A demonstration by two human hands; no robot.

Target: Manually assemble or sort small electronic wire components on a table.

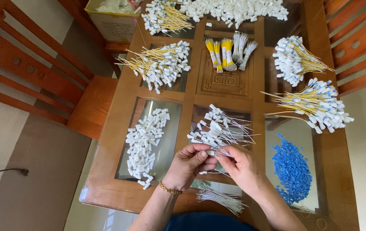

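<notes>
left hand [188, 164] + right hand [239, 164] | both pinching white piece [211, 152] between fingertips

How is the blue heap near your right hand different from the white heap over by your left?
The blue heap is made of tiny bright blue bits, packed into one dense patch; the white heap is made of larger white blocks, strewn in a long loose strip. The blue heap lies beyond the right hand, the white heap beyond the left hand. Both are loose small parts on the glass-topped table, and neither hand touches them.
</notes>
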